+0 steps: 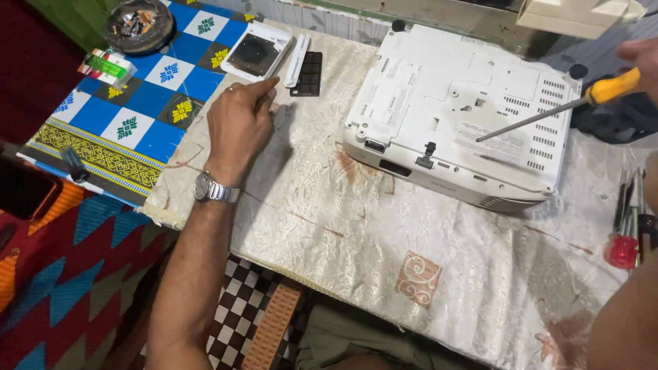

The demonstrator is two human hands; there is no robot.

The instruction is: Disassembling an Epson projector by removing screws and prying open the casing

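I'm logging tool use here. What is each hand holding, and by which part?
The right hand holds a screwdriver by its yellow handle, tip on the white projector. The left hand holds nothing visible, fingers curled over the tablecloth.

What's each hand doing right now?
Left hand: loosely curled, fingertips on the cream cloth-covered table, holding nothing visible.
Right hand: closed on the yellow-handled screwdriver.

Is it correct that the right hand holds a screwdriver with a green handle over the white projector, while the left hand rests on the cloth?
Not quite. In the head view the screwdriver in the right hand has a yellow handle, not green. The rest holds: its tip is over the white projector, and the left hand rests on the cloth.
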